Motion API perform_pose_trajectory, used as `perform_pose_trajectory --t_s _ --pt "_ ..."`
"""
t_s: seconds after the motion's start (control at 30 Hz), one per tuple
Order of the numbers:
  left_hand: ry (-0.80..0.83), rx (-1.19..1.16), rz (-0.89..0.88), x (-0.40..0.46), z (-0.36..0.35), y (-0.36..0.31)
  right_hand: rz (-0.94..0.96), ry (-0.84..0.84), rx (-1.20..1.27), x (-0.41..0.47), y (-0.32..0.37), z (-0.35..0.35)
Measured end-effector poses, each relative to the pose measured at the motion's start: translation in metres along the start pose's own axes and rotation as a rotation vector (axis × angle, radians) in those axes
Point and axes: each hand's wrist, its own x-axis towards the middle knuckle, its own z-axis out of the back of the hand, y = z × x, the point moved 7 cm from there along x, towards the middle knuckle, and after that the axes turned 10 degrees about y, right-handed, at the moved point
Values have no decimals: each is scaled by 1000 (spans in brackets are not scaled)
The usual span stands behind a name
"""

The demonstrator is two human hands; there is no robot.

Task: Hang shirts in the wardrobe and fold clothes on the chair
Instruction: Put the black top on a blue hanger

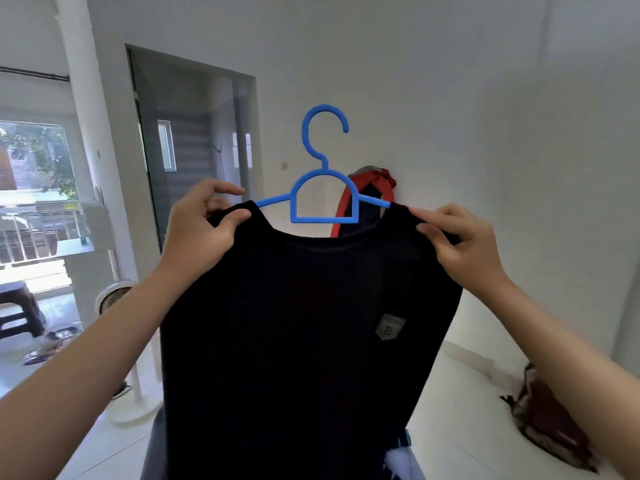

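A white-walled room with a pale tiled floor (460, 410) lies all round, bright from a window on the left. Nearest, two bare forearms reach up from the lower corners, and between them hangs a black shirt (304, 323), filling the middle of the view and hiding most of what is behind it. A small grey patch (389, 327) sits on its chest, on the right side.

The left hand (204, 226) pinches the shirt's left shoulder, thumb in front and fingers curled over the top edge. The right hand (457, 240) grips the other shoulder the same way, fingertips on the cloth. A blue hanger (323, 188) sits inside the neckline between the two hands, its arms running under the fabric at both shoulders and its hook standing upright and free above.

On the floor to the right lies a crumpled brown and reddish garment (550, 424). To the left stands a white floor fan (114, 299), and beyond it a dark stool (17, 310). Just behind the hanger, something red and dark (370, 199) hangs against the wall; what it is I cannot tell. Further left is a dark glass doorway (194, 140).
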Motion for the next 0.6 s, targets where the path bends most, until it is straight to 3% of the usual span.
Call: perform_pose_trajectory --t_s 0.6 --pt "201 -411 -424 -6 -201 -234 -341 -461 -412 -120 79 352"
